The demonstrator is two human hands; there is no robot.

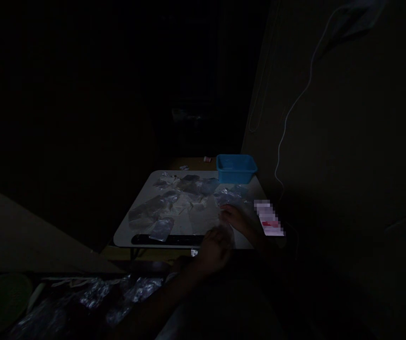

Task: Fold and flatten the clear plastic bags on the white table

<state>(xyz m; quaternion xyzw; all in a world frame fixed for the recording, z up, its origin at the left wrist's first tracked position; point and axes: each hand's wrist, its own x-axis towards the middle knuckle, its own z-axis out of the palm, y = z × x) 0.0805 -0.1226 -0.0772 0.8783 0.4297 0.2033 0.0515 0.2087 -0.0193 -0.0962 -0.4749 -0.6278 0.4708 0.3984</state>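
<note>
Closest of all, left forearm [173, 292] crossing in front of crumpled shiny plastic [95, 293] at lower left, near a round green thing [4, 302]. At the near edge of the white table [121, 239], left hand [213, 249] with fingers bent over thin clear plastic [227, 231]; too dark and blurred to tell whether pinching it. Just beyond, right hand [234, 218] with fingers stretched leftward at the same plastic, grip likewise impossible to tell. Farther back and leftward, loose clear pieces [189, 186] strewn about, with one flat packet [162, 229] lying partly over a long black strip [181, 240]. At the far right corner, a blue basin [236, 177]; along the right edge, a lit, pixelated screen [268, 217].
</note>
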